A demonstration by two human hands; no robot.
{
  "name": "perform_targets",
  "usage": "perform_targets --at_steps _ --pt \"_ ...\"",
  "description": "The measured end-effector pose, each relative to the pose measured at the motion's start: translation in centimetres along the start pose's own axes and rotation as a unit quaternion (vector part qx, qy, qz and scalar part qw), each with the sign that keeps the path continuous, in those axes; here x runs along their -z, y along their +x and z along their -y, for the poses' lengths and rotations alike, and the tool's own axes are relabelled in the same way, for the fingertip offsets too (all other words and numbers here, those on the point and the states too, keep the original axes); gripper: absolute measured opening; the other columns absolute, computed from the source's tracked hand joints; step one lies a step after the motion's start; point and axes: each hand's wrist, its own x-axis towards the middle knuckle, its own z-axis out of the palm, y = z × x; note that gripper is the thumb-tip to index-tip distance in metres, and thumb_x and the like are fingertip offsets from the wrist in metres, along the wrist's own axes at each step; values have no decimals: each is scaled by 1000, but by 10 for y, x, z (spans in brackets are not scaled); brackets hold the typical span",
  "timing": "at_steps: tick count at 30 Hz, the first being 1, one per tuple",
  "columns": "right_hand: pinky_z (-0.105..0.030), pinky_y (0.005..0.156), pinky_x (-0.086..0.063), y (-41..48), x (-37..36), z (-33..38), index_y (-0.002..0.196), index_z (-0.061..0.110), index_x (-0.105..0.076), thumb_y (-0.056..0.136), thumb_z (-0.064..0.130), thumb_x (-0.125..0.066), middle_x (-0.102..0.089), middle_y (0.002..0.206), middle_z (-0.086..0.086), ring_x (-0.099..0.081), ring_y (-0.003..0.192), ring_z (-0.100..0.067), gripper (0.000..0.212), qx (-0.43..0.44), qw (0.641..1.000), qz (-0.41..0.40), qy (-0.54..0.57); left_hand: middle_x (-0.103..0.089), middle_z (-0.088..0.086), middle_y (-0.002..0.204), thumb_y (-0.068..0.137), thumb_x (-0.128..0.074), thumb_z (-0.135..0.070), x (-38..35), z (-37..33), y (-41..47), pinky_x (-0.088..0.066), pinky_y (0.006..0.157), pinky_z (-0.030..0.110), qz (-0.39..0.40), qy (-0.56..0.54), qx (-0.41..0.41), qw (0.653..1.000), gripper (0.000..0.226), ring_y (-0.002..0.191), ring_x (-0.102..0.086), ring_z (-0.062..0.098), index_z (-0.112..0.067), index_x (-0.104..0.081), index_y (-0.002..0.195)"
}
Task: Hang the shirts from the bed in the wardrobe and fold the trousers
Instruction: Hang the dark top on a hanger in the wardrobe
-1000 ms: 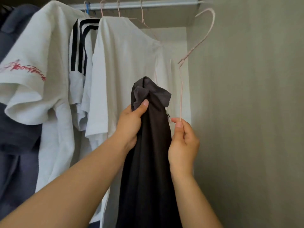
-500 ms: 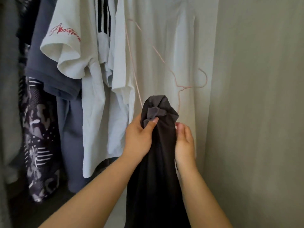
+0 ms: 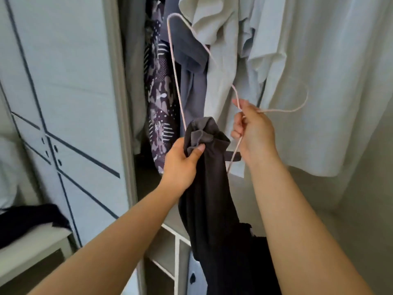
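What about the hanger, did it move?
Yes. The hanger came down and leftward: it was high at the right edge of the white shirts; now lies tilted across them in the right hand.

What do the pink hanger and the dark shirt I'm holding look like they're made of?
The hanger is thin, smooth-looking pink wire bent into tight curves. It is probably coated metal, though plastic can't be ruled out. The dark shirt is soft matte fabric that bunches and drapes limply. It is likely a cotton-type knit, but the weave is too fine to see.
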Motion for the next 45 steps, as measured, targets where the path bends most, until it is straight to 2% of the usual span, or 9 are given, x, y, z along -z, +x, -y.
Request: perform_targets --at_steps 5,10,15,19,22,25,31,38,45 --pt "-14 40 -25 -21 -51 -56 70 25 -67 93 17 -51 -39 43 10 -31 38 -3 29 40 989 27 -137 -37 -14 102 94 -55 -21 68 12 -6 -24 76 -10 -79 60 -5 995 13 89 -39 -27 -32 -50 91" --pt "-9 51 -34 -53 -95 -110 69 31 -66 92 22 -55 -52 46 14 -45 46 4 26 42 981 72 -173 -55 -10 99 93 -56 -25 123 24 -9 -37 71 5 -169 72 30 983 12 88 -52 -10 -35 -50 96" --pt "-8 65 -46 -73 -133 -141 78 35 -70 83 32 -67 -68 69 19 -62 71 7 6 13 971 169 -168 -60 4 100 91 -55 -16 146 36 -20 -47 75 26 -164 120 50 978 8 91 -58 17 -21 -53 97" --pt "-7 69 -43 -73 -143 -154 105 17 -71 86 24 -64 -66 82 15 -61 81 0 21 28 957 162 -239 -62 -6 105 88 -61 -20 162 47 -25 -43 74 19 -122 120 88 981 24 93 -58 10 -24 -54 111" --pt "-11 69 -43 -70 -141 -161 99 14 -71 87 22 -63 -68 87 3 -59 80 -5 16 34 955 146 -255 -62 -18 97 82 -70 -35 173 55 -31 -43 74 14 -76 86 130 985 34 87 -57 -2 -28 -57 113" --pt "-14 73 -43 -71 -138 -172 90 19 -70 87 19 -62 -66 82 7 -59 82 -8 8 26 948 167 -270 -71 -14 89 83 -67 -40 182 65 -36 -48 71 16 -67 10 187 980 17 89 -66 8 -30 -62 95" --pt "-20 76 -41 -54 -102 -187 75 30 -65 86 16 -63 -62 75 17 -58 78 -6 18 -10 954 126 -271 -74 -10 80 89 -63 -32 208 75 -29 -53 61 17 -173 -87 227 954 7 76 -70 6 -27 -68 86" --pt "-5 67 -40 -52 -70 -197 77 26 -65 86 12 -64 -63 76 13 -57 75 0 17 -6 928 203 -312 -65 6 111 97 -50 -29 243 88 -31 -46 98 41 -208 99 267 936 18 103 -59 23 -18 -60 105" --pt "-6 65 -40 -41 -39 -192 77 24 -66 86 10 -65 -66 78 2 -56 72 -3 17 3 906 264 -331 -65 3 82 88 -60 -45 253 90 -48 -43 68 30 -103 272 229 929 31 80 -59 20 -14 -66 85"
